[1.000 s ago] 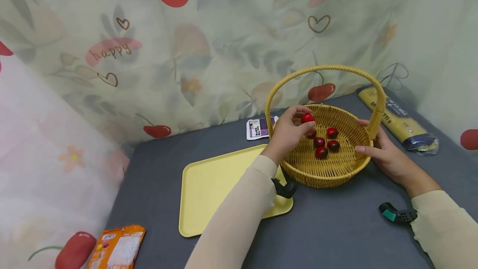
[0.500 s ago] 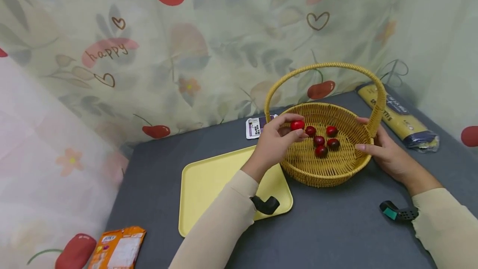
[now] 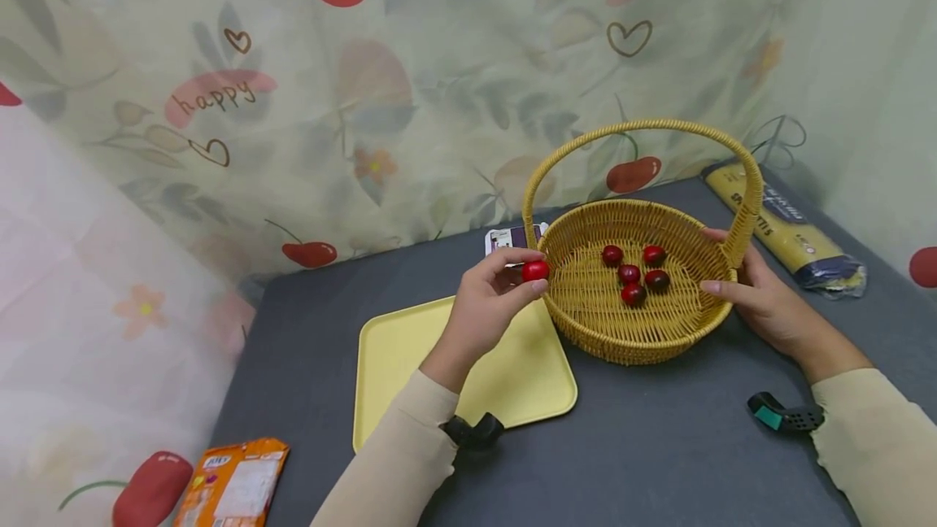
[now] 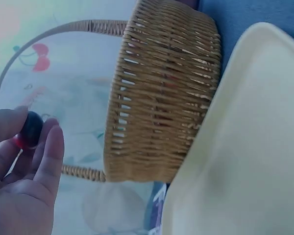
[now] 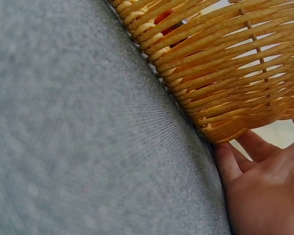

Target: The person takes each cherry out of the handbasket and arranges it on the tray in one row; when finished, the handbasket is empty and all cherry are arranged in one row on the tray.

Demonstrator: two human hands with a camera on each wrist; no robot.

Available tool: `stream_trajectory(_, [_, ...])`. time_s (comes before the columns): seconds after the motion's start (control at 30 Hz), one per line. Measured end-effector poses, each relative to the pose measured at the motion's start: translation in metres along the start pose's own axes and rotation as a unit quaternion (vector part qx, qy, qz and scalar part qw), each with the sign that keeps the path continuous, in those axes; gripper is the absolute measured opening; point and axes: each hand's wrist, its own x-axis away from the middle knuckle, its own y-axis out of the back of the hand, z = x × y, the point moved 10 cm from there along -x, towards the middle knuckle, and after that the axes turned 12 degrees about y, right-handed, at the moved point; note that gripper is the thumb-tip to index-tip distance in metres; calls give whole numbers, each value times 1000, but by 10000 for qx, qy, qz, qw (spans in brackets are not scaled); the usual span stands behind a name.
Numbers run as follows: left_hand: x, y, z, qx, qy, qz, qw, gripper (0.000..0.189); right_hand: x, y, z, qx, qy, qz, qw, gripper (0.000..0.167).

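Between the thumb and fingers of my left hand [image 3: 479,311] is a dark red cherry [image 3: 535,270], held just outside the left rim of the yellow wicker basket [image 3: 622,350]. The left wrist view shows the same cherry [image 4: 31,130] pinched at the fingertips, apart from the basket wall [image 4: 161,93]. Several more cherries [image 3: 629,274] lie together on the basket's floor. My right hand [image 3: 772,311] grips the basket's right side near the foot of the handle, thumb over the rim. Its fingers [image 5: 228,164] reach round the outer wall in the right wrist view.
A pale yellow tray [image 3: 403,348] lies left of the basket, partly under my left forearm. Behind it is a small white and purple packet [image 3: 501,239]. A spaghetti bag [image 3: 791,230] lies at the back right, an orange packet [image 3: 234,482] at the front left.
My left hand has lifted the cherry out of the basket and carried it left, past the rim to above the tray's right side. The right hand stays on the basket.
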Motion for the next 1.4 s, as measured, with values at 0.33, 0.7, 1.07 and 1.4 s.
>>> stream_trajectory(0.33, [20, 18, 36, 425, 532, -236, 9974, 37, 0, -1, -2, -32, 33, -5, 10000, 69])
stream_trajectory(0.7, [24, 14, 94, -235, 1356, -580, 9888, 29, 0, 1, -2, -19, 19, -17, 10000, 69])
stream_trajectory(1.07, [27, 1, 104, -939, 1508, -211, 9839, 25, -3, 0, 0, -11, 23, 8, 10000, 69])
stream_trajectory(1.4, [29, -8, 108, -1293, 1504, 51, 9801, 22, -1, 0, -1, -147, 75, 25, 9999, 69])
